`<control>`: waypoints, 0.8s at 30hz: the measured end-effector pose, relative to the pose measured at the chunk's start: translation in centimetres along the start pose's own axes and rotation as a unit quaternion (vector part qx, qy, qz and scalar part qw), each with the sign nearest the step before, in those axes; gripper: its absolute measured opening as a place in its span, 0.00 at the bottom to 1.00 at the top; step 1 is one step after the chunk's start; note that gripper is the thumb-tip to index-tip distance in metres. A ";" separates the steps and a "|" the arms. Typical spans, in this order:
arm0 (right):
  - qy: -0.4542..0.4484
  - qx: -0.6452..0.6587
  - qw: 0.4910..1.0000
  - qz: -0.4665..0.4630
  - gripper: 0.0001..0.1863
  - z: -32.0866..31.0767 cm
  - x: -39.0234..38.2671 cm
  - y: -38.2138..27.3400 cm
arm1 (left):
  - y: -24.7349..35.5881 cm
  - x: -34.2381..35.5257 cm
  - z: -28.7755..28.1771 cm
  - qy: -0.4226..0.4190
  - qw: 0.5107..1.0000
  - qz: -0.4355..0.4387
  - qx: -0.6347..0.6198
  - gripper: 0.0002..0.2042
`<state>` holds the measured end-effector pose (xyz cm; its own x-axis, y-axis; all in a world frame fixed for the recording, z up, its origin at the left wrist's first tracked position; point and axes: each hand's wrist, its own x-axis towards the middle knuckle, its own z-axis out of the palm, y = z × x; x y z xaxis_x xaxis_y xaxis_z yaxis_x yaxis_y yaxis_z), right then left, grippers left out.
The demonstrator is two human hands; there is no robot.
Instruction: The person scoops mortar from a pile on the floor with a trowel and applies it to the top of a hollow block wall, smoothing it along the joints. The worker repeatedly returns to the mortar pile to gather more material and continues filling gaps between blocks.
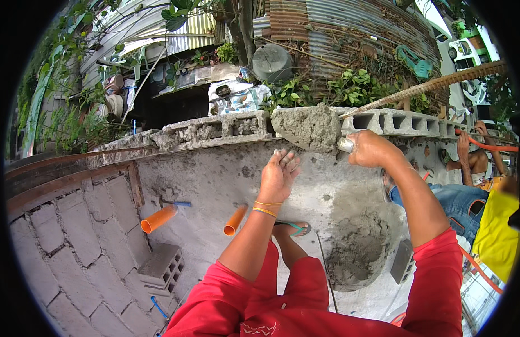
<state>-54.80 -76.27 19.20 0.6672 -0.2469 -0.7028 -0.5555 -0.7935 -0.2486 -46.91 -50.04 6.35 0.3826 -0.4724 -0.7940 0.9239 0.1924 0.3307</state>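
Note:
My right hand [368, 149] is closed round the handle end of a trowel [345, 145]. A thick heap of wet grey mortar [310, 128] covers its blade, right at the top of the hollow block wall [243, 124]. Filled cells show in the blocks left of the mortar; to its right the block cells [403, 122] are hollow. My left hand [279, 173] is held in front of the wall, just below and left of the mortar, palm turned up. Its fingers are loosely bent and apart, with nothing in them.
A rusty rebar [428, 85] slants over the wall at right. Mixed mortar [358, 247] lies on the ground below, near a loose block [403, 261]. Two orange pipes [234, 220] stick up at left by another block [161, 264]. A person in yellow [496, 230] is close at right.

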 end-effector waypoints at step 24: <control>0.117 0.161 0.974 0.109 0.30 12.8 1.3 -11.8 | 2.2 5.5 0.7 0.005 0.985 -0.047 -0.163 0.36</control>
<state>-53.70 -60.08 12.65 0.5891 -0.5399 -0.6012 -0.7988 -0.5013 -0.3325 -42.80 -52.85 3.05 0.2929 -0.4930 -0.8192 0.9067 0.4152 0.0743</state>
